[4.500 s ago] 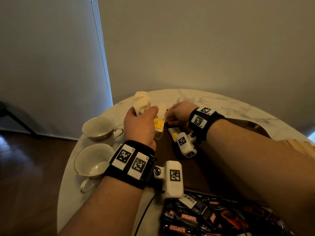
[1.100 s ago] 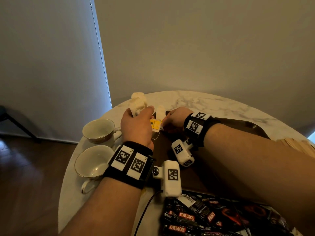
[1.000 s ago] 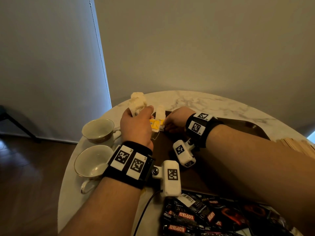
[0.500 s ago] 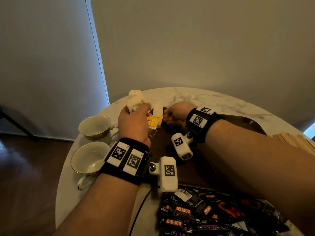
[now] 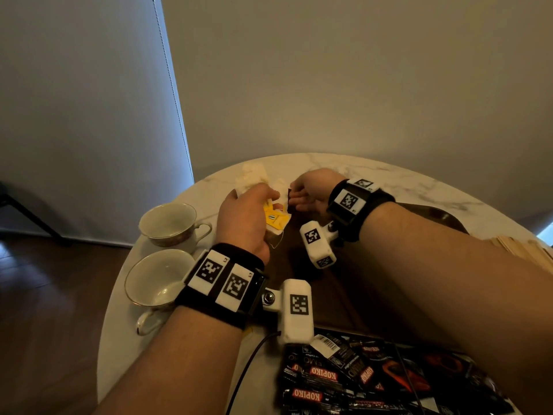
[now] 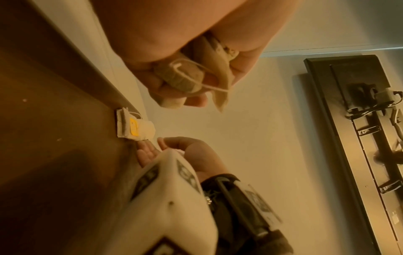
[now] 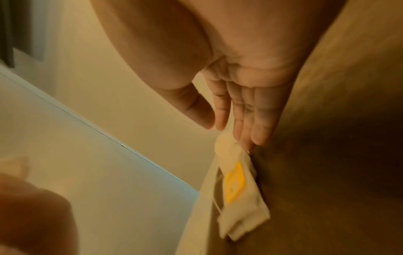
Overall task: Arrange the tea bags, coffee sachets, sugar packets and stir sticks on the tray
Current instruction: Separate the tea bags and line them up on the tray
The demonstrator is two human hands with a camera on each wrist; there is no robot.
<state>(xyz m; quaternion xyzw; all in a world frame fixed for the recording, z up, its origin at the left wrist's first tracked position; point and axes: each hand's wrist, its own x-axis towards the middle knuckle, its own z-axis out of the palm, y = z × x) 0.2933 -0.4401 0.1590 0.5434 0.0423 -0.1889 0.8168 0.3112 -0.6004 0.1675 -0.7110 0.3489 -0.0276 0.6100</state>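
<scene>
left hand (image 6: 185,72) grips soft, apparently papery tea bags (image 6: 181,75).

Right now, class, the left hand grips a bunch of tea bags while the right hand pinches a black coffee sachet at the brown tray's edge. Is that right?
Not quite. The right hand is open, its fingertips touching a white yellow-tagged tea bag at the brown tray edge, as the right wrist view shows. The left hand does grip tea bags.

Round marble table (image 5: 389,178), plain grey wall (image 5: 359,85), wood floor (image 5: 45,324), dim light.

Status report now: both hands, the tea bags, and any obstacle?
Left hand grips bunch of tea bags. Right hand open, fingertips at placed tea bag on tray edge. Nothing in the way.
</scene>
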